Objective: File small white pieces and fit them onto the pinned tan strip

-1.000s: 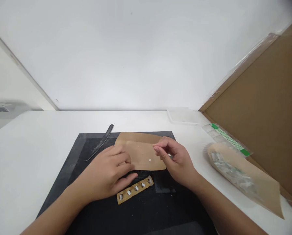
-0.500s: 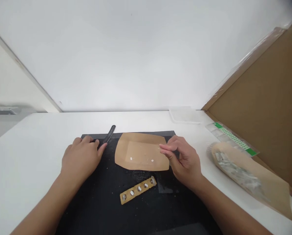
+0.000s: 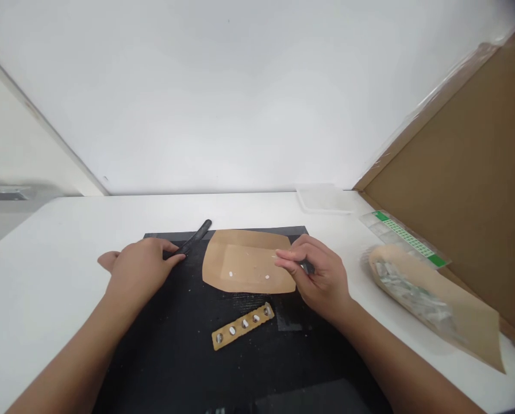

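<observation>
My left hand [image 3: 139,264] pinches the near end of a slim black tool [image 3: 199,233] between thumb and forefinger, at the mat's back left. Its working end is hidden by my fingers, so I cannot tell its exact kind. Over the right part of a tan paper tray [image 3: 216,253], my right hand [image 3: 320,273] holds thumb and forefinger together on a tiny pale sliver, too small to name. Two small white pieces [image 3: 266,277] lie in the tray. In front of it rests a narrow tan strip [image 3: 240,327] with several round holes showing whitish bits.
A black mat [image 3: 175,356] covers the front of the white table [image 3: 33,276]. At right lie a paper pouch [image 3: 468,310] of clear wrappers and a clear plastic piece with a green label [image 3: 408,233]. Behind are a clear lid [image 3: 324,200] and a cardboard wall [image 3: 464,172].
My left hand has turned and closed on the black tool, whose far end has swung to the right. My right hand stays pinched over the tray, shifted slightly left.
</observation>
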{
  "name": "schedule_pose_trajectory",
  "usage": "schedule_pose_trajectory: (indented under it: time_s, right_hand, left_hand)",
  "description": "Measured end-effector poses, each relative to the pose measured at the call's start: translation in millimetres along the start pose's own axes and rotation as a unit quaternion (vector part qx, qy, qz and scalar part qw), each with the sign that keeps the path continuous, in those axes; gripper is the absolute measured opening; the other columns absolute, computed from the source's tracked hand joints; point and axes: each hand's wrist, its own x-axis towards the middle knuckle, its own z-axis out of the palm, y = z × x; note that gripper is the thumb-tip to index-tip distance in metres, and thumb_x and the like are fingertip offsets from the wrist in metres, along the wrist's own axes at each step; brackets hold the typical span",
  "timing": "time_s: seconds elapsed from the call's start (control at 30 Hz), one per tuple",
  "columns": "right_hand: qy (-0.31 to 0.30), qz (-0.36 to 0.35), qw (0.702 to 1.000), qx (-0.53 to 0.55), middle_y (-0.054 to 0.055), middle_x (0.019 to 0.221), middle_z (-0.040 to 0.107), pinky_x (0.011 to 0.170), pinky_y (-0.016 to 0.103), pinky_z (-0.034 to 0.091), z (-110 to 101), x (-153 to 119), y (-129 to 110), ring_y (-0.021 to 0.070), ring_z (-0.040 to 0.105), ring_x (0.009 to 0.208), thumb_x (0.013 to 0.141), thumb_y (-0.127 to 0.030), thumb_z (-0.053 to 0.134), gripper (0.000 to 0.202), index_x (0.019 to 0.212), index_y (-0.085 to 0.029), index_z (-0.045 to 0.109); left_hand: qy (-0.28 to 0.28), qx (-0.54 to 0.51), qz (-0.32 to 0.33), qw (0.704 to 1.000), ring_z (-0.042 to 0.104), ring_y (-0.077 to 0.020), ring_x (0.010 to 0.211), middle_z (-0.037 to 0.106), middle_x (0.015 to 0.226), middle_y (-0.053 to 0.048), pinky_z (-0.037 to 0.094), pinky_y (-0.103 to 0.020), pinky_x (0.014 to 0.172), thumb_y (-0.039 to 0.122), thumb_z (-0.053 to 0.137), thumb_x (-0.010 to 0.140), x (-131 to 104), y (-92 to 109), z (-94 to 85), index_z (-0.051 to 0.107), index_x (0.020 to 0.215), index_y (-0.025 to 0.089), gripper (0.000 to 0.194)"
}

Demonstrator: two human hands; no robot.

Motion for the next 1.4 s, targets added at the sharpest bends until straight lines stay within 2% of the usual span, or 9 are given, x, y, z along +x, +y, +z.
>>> schedule_pose_trajectory:
  time_s: [0.13, 0.27, 0.37, 0.57, 0.7, 0.8, 0.93, 1.13, 1.4]
  right_hand:
    - [-0.011, 0.004, 1.0, -0.006, 0.0, 0.078, 0.067, 0.064, 0.031, 0.05, -1, 0, 2, 0.0163, 0.062, 0.073, 0.1, -0.02, 0.073, 0.005, 0.097, -0.024, 0.072]
    - [-0.034, 0.023, 0.999, -0.005, 0.0, 0.077, 0.065, 0.065, 0.031, 0.05, -2, 1, 2, 0.016, 0.062, 0.072, 0.1, -0.024, 0.074, 0.01, 0.09, -0.023, 0.069]
    - [-0.039, 0.026, 0.999, -0.003, -0.001, 0.077, 0.066, 0.066, 0.031, 0.05, -2, 2, -2, 0.0162, 0.063, 0.074, 0.1, -0.024, 0.073, 0.013, 0.089, -0.024, 0.066]
    - [-0.021, -0.019, 0.998, -0.053, 0.001, 0.082, 0.067, 0.07, 0.034, 0.048, 7, 1, -12, 0.0178, 0.064, 0.078, 0.104, -0.021, 0.065, 0.007, 0.098, -0.024, 0.062]
    - [-0.011, -0.069, 0.99, -0.125, 0.0, 0.08, 0.063, 0.07, 0.034, 0.043, 12, -1, -12, 0.0168, 0.06, 0.075, 0.104, -0.017, 0.063, 0.012, 0.097, -0.023, 0.055]
    - [-0.014, -0.096, 0.979, -0.178, 0.001, 0.081, 0.063, 0.07, 0.035, 0.04, 14, -1, -11, 0.0169, 0.057, 0.074, 0.104, -0.017, 0.063, 0.015, 0.095, -0.023, 0.053]
    - [-0.036, -0.103, 0.976, -0.187, 0.003, 0.083, 0.063, 0.07, 0.035, 0.041, 14, 1, -16, 0.0178, 0.056, 0.077, 0.104, -0.015, 0.063, 0.015, 0.097, -0.023, 0.053]
    - [-0.07, -0.098, 0.973, -0.199, 0.006, 0.089, 0.068, 0.072, 0.034, 0.045, 16, 5, -21, 0.0194, 0.058, 0.081, 0.107, -0.016, 0.058, 0.007, 0.102, -0.022, 0.058]
    - [-0.068, -0.093, 0.972, -0.207, 0.005, 0.084, 0.064, 0.068, 0.034, 0.04, 27, 0, -16, 0.0185, 0.051, 0.074, 0.104, -0.01, 0.055, 0.015, 0.095, -0.022, 0.056]
  left_hand:
    - [0.013, 0.023, -0.095, 0.995, 0.066, -0.0307, 0.057, 0.077, 0.066, -0.007, 0.042, -0.042, 0.063, 0.04, 0.067, 0.091, 2, 16, -12.3, 0.078, 0.079, 0.026, 0.021]
    - [0.041, -0.011, -0.114, 0.993, 0.077, -0.0326, 0.088, 0.084, 0.105, -0.006, 0.054, -0.041, 0.072, 0.047, 0.06, 0.099, 4, 31, -26.2, 0.08, 0.112, 0.03, 0.03]
    - [0.077, -0.126, -0.11, 0.983, 0.077, -0.028, 0.095, 0.083, 0.111, -0.003, 0.058, -0.038, 0.082, 0.047, 0.066, 0.096, 3, 48, -29.2, 0.079, 0.118, 0.03, 0.03]
    - [-0.053, -0.334, -0.008, 0.941, 0.075, -0.0208, 0.081, 0.081, 0.095, -0.002, 0.058, -0.028, 0.067, 0.033, 0.069, 0.092, -15, 99, -14.2, 0.084, 0.107, 0.024, 0.023]
    - [-0.075, -0.394, -0.002, 0.916, 0.075, -0.0186, 0.079, 0.08, 0.09, -0.001, 0.056, -0.025, 0.063, 0.026, 0.068, 0.091, -29, 121, -11.6, 0.084, 0.107, 0.025, 0.023]
    - [-0.081, -0.407, 0.01, 0.91, 0.074, -0.0184, 0.082, 0.08, 0.096, -0.001, 0.058, -0.026, 0.066, 0.03, 0.071, 0.095, -31, 124, -13.9, 0.084, 0.11, 0.028, 0.02]
    - [-0.06, -0.39, 0.011, 0.919, 0.07, -0.0169, 0.074, 0.077, 0.085, 0.0, 0.056, -0.027, 0.062, 0.039, 0.069, 0.1, -29, 123, -16.6, 0.084, 0.092, 0.027, 0.021]
    - [-0.018, -0.348, 0.017, 0.937, 0.074, -0.0148, 0.072, 0.077, 0.079, 0.005, 0.058, -0.025, 0.066, 0.036, 0.067, 0.101, -32, 124, -18.2, 0.08, 0.083, 0.028, 0.024]
    - [-0.004, -0.326, 0.036, 0.945, 0.075, -0.0154, 0.064, 0.079, 0.076, 0.005, 0.059, -0.026, 0.062, 0.033, 0.067, 0.102, -35, 125, -13.2, 0.084, 0.111, 0.03, 0.019]
